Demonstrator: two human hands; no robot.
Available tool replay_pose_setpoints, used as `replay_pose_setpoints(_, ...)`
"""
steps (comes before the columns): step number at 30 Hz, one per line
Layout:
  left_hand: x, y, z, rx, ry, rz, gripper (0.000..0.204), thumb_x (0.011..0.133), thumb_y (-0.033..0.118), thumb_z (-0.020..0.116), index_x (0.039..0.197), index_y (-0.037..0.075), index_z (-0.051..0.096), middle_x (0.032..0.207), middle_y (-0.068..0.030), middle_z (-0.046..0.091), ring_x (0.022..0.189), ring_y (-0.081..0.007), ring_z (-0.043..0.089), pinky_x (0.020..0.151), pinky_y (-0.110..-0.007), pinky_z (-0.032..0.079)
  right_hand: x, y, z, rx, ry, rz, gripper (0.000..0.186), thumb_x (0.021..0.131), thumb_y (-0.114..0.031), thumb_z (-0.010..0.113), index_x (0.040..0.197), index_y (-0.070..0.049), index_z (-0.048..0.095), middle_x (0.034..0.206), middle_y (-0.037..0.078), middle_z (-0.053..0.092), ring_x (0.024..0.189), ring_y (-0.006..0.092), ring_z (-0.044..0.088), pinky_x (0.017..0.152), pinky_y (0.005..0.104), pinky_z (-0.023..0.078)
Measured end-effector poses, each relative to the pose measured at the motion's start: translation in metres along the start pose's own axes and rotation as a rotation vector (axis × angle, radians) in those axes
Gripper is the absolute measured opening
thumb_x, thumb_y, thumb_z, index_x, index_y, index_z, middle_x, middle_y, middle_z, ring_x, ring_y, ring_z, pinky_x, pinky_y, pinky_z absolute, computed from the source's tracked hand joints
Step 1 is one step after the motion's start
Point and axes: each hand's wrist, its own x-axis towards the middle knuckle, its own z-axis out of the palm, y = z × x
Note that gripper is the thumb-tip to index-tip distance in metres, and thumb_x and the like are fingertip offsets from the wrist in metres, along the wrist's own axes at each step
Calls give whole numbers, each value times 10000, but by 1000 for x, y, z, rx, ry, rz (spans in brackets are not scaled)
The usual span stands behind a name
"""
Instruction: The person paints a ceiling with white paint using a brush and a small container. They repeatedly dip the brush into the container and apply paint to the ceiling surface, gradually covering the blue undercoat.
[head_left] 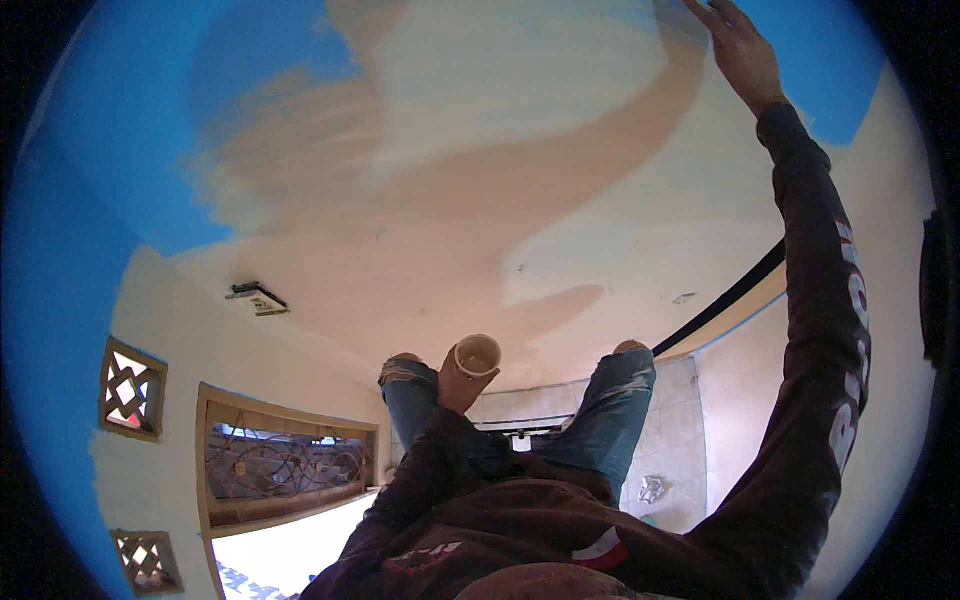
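My left hand (463, 389) is wrapped round a pale round cup (478, 352), held between my knees with its mouth toward me. Some light stuff shows inside the cup. At the upper right my right hand (745, 58) is raised close to the wall (590, 225), its fingers bent together. Their tips run to the picture's edge, so what they hold, if anything, is hidden. Cream paint covers the middle of this wall. Bright blue paint (130, 160) shows along the upper left, and more blue lies beyond my right hand. A shadow falls across the cream part.
A small fixture with dark ends (257, 299) is mounted on the wall at left. Beneath it are patterned vent blocks (132, 389) and a wood-framed grille (290, 462) above a bright opening. A dark strip (725, 300) slants at right. My knees (618, 400) stand over a tiled floor (680, 440).
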Motion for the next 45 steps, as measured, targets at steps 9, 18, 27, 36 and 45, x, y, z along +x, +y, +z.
replay_pose_setpoints(9, 4, -4, 5, 30, -33, 85, 817, 695, 337, 950, 1345, 31, 560, 1269, -183, 653, 1168, -354, 649, 984, -458, 545, -105, 101, 11, 3, -20, 230, 515, 1049, -82, 514, 1517, -297, 505, 1220, 137, 640, 1014, 357, 665, 806, 446, 572)
replay_pose_setpoints(18, 1, -4, 3, 28, -62, 46, 822, 697, 348, 945, 1349, 31, 558, 1282, -182, 650, 1174, -349, 646, 991, -448, 542, -80, 12, 3, 443, 123, 454, 348, 1055, -176, 576, 1395, -140, 641, 1145, 140, 728, 893, 245, 709, 790, 358, 568)
replay_pose_setpoints(27, 5, 10, -5, -53, -119, -21, 751, 714, 287, 941, 1318, 35, 574, 1257, -173, 662, 1177, -328, 652, 998, -442, 540, 73, -87, -26, 1057, -40, 254, 349, 1020, -256, 637, 1308, -72, 710, 877, 43, 670, 779, 117, 580, 733, 275, 487)
replay_pose_setpoints(36, 6, 13, 0, -9, -64, -2, 798, 701, 342, 946, 1322, 16, 565, 1247, -198, 665, 1171, -350, 653, 991, -455, 544, 197, -168, -30, 1129, -53, 164, 292, 969, -200, 659, 1170, -15, 762, 808, 97, 742, 706, 158, 662, 702, 323, 536)
replay_pose_setpoints(45, 1, -12, -3, 31, 13, 18, 824, 693, 350, 951, 1326, -1, 556, 1253, -203, 660, 1162, -354, 657, 975, -451, 555, 226, -201, -2, 1091, -25, 179, 280, 925, -233, 679, 1092, -36, 787, 893, 179, 776, 786, 233, 745, 770, 363, 574)
